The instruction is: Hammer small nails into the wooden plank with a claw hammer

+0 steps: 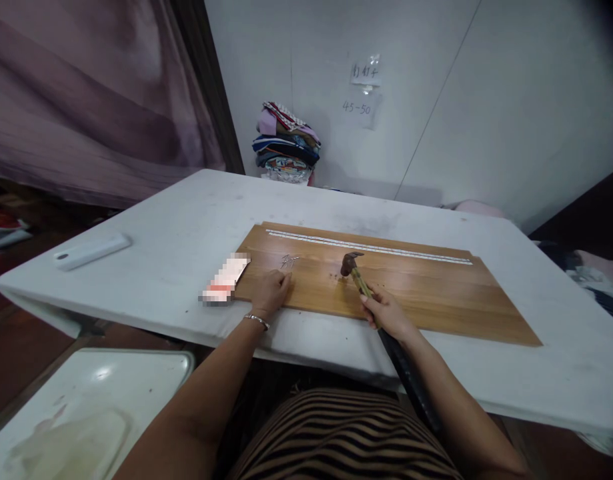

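Observation:
A long wooden board (pixel 426 293) lies on the white table (pixel 196 227), with a white strip (pixel 371 247) along its far edge. My right hand (pixel 389 313) is closed round the shaft of a hammer (pixel 359 277); the hammer's head rests on the board near a few small dark marks. My left hand (pixel 270 291) lies on the board's near left corner with its fingers curled, just short of a small cluster of nails (pixel 287 261). Whether anything is between those fingers is hidden.
A blurred pink-white packet (pixel 225 279) lies beside the board's left end. A white phone-shaped case (pixel 92 250) sits at the table's left. Folded cloths (pixel 287 143) are stacked against the wall. A white tray-like surface (pixel 91 407) stands below left.

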A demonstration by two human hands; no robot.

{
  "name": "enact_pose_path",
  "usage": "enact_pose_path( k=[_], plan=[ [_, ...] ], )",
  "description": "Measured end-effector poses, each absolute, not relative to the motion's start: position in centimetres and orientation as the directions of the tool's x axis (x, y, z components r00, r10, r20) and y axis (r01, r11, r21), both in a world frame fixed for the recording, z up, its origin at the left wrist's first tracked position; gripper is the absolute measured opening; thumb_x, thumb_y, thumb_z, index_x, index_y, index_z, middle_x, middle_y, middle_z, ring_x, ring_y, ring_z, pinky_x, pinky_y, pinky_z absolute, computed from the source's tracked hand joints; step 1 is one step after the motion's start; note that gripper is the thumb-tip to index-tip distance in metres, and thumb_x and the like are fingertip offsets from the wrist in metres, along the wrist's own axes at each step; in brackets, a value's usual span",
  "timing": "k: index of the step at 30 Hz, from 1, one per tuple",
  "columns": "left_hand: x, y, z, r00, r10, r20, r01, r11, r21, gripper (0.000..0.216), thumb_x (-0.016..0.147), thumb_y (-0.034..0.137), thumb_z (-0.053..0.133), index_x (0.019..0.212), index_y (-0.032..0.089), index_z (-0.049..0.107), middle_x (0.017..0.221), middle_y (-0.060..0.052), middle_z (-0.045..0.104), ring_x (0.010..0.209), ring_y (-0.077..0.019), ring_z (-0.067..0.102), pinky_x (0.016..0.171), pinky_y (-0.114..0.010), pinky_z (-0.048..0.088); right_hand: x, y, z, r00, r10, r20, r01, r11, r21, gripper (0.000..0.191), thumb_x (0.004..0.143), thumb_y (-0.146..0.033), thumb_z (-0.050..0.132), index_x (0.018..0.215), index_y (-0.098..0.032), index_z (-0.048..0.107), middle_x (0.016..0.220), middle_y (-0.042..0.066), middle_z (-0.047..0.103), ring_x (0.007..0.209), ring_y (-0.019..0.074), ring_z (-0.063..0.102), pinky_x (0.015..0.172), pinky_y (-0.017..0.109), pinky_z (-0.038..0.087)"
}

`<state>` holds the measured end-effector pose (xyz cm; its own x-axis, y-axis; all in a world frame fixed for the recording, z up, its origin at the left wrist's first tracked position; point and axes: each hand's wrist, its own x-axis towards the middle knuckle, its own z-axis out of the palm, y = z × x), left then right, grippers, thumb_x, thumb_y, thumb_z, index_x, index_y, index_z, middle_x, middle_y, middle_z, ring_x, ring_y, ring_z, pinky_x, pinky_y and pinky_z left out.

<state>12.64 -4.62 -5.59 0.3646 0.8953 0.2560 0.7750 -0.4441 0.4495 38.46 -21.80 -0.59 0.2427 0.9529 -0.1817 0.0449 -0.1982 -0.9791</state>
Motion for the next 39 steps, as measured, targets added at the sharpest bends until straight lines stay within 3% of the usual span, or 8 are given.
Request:
enact_pose_path(
  k=[14, 27, 39],
  plan=[
    [12.6, -4.7, -5.6, 0.381, 0.889, 0.253, 0.770, -0.456, 0.445, 0.039, 0.098, 0.038, 0.045, 0.074, 0.018, 0.068, 0.084, -0.009, 0.073, 0.080, -0.0199, 0.061, 0.071, -0.032, 0.039, 38.3, -21.8, -1.1, 0.235, 0.950, -0.206, 0.050, -0.223, -0.973, 0.047, 0.076, -0.042, 0.065, 0.116, -0.017, 0.058, 0.056, -0.009, 0.049, 0.039, 0.0092, 0.039, 0.034, 0.022, 0.034],
    [12.6, -4.6, -5.6, 0.380, 0.890, 0.253, 0.772, -0.456, 0.443, 0.041, 0.098, 0.038, 0.044, 0.073, 0.017, 0.069, 0.086, -0.010, 0.073, 0.081, -0.0197, 0.061, 0.071, -0.031, 0.039, 38.6, -21.8, -0.6, 0.231, 0.959, -0.165, 0.059, -0.183, -0.981, 0.059, 0.078, -0.042, 0.066, 0.130, -0.015, 0.057, 0.055, -0.009, 0.048, 0.039, 0.0102, 0.040, 0.035, 0.023, 0.036],
    [12.7, -4.6, -5.5, 0.368, 0.891, 0.266, 0.763, -0.453, 0.461, 0.041, 0.097, 0.038, 0.045, 0.064, 0.019, 0.062, 0.076, -0.007, 0.067, 0.074, -0.0194, 0.058, 0.067, -0.032, 0.036, 38.3, -21.9, -1.3, 0.206, 0.960, -0.188, 0.028, -0.198, -0.980, 0.047, 0.079, -0.042, 0.067, 0.119, -0.019, 0.059, 0.054, -0.010, 0.047, 0.038, 0.0087, 0.037, 0.035, 0.021, 0.032]
  ],
)
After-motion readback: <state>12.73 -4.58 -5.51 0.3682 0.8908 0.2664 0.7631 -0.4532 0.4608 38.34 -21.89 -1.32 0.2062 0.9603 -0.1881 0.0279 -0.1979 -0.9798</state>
